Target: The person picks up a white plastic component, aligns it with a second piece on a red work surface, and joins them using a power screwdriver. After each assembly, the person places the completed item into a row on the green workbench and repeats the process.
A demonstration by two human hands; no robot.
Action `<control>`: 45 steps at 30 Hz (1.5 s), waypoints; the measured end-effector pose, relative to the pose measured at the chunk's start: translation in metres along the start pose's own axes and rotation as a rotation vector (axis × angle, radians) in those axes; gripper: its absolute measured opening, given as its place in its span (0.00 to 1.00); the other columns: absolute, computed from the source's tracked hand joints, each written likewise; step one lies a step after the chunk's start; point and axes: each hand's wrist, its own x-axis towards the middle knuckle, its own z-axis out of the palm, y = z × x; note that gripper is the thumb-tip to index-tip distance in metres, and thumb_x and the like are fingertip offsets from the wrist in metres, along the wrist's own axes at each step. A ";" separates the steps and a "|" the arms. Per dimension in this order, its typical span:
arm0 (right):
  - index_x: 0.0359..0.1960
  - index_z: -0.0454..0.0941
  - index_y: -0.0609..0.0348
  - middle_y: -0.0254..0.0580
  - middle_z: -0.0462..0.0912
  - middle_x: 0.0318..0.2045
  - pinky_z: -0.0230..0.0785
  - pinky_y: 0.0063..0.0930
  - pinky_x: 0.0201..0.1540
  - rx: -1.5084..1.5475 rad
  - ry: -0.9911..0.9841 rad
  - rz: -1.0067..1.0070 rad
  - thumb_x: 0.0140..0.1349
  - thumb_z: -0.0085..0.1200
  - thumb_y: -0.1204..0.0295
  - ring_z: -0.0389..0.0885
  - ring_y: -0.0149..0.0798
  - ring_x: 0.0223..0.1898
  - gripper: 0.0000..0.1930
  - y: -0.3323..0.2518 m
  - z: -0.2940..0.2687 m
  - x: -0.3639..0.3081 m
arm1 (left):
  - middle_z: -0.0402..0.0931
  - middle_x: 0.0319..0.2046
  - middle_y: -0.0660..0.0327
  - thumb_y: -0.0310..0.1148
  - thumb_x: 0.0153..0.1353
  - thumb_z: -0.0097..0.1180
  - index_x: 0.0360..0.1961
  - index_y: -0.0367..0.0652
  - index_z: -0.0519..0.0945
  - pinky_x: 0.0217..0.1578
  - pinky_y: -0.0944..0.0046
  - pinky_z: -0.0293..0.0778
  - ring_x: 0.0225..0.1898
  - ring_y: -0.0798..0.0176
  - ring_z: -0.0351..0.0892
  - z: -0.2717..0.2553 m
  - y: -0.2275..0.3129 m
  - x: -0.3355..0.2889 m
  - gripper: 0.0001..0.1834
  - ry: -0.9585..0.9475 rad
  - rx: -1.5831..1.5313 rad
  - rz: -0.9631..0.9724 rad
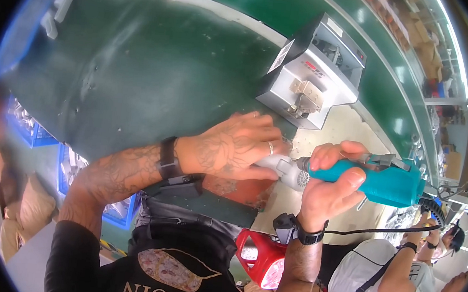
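Note:
My left hand (234, 146), with a ring on one finger, is closed around a small white plastic housing (294, 174) that has a round slotted grille at its end. My right hand (328, 179) grips a teal power screwdriver (391, 183) lying sideways, its black cord trailing off to the right. The driver's dark nose points left and meets the housing, or comes very close to it; the bit itself cannot be made out. My left fingertips and the far side of the housing are hidden. Both hands are over the table's near right part, above a reddish-brown pad (236, 189).
A grey box-shaped machine (312, 78) stands on the green table (157, 72) just beyond my hands. Blue crates of parts (118, 214) are below the near left edge. A red plastic container (262, 257) is by my body. Another person in a white shirt (370, 269) works at the right.

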 end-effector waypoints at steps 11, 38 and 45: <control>0.36 0.65 0.61 0.40 0.69 0.19 0.64 0.30 0.22 0.092 -0.034 0.011 0.69 0.54 0.51 0.68 0.35 0.20 0.23 0.011 0.000 -0.001 | 0.74 0.39 0.64 0.46 0.56 0.65 0.46 0.46 0.79 0.44 0.57 0.70 0.44 0.59 0.72 -0.001 0.002 0.004 0.21 -0.056 0.073 0.023; 0.42 0.70 0.65 0.38 0.73 0.24 0.67 0.28 0.31 -0.035 -0.023 0.007 0.74 0.47 0.54 0.75 0.35 0.27 0.21 0.024 0.037 0.059 | 0.76 0.41 0.63 0.44 0.57 0.62 0.49 0.46 0.79 0.48 0.56 0.70 0.45 0.58 0.72 0.002 0.003 -0.006 0.21 0.016 0.074 0.057; 0.46 0.69 0.66 0.38 0.69 0.20 0.62 0.28 0.26 0.098 0.064 -0.018 0.72 0.47 0.47 0.67 0.34 0.20 0.27 -0.011 0.013 0.013 | 0.76 0.42 0.62 0.42 0.59 0.61 0.48 0.45 0.80 0.48 0.57 0.69 0.45 0.58 0.72 0.001 0.002 -0.005 0.19 0.067 0.106 0.080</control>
